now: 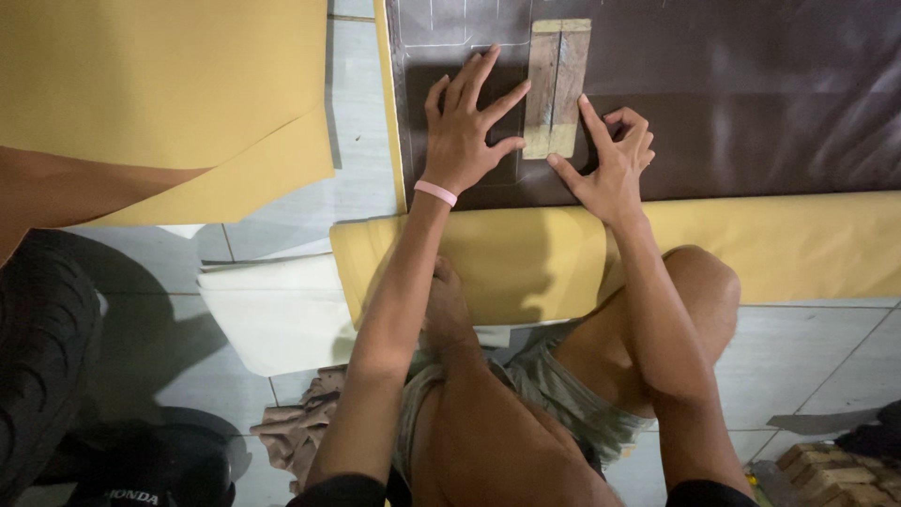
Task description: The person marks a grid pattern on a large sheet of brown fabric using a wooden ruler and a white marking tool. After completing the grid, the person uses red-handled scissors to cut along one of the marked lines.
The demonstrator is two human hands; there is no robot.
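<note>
Single head-worn camera looks steeply down, close above the dark brown sheet (732, 103) on the floor.

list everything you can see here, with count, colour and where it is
wooden block: 1, pale brown, on the dark sheet, top centre
dark sheet: 1, dark brown, spread across top right
yellow material: 1, mustard, folded below the dark sheet
yellow sheets: 2, mustard, top left
white sheets: stack, cream, floor centre left
tyre: 1, black, left edge
wristband: 1, pink, left wrist
left hand: flat beside block
right hand: fingertips at block
</note>
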